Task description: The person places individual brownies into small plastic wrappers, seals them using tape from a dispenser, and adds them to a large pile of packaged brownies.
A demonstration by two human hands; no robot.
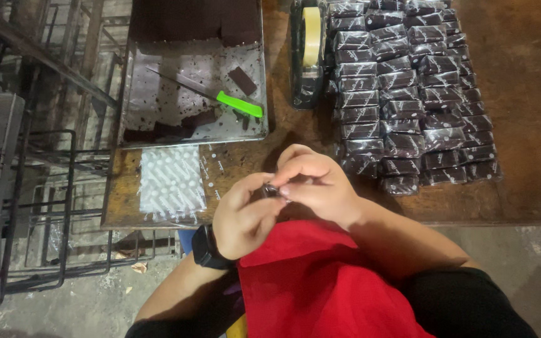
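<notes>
Both hands pinch one small dark wrapped piece (271,189) between them: the left hand (245,219) cups it from below with thumb and forefinger closed on its near end, the right hand (314,181) comes over the top with fingertips closed on the far end; neither hand is spread, and the piece sits at the table's near edge, above a red cloth (320,281) on the lap. From where I stand it looks like the wrapping stage, the clear film being folded or twisted shut around the brownie; how far the fold has got I cannot tell, the fingers cover it. I'd judge the next move calls for a steady pinch and a tight fold so the film does not spring open. Just beside the left hand lies a stack of clear dotted wrappers (171,180); beyond it a metal tray (134,94) holds a green-handled knife (239,104) and a cut piece (243,80); to the right, rows of wrapped pieces (411,94) lie packed close beside a tape dispenser (310,50) on the wooden table (521,156).
</notes>
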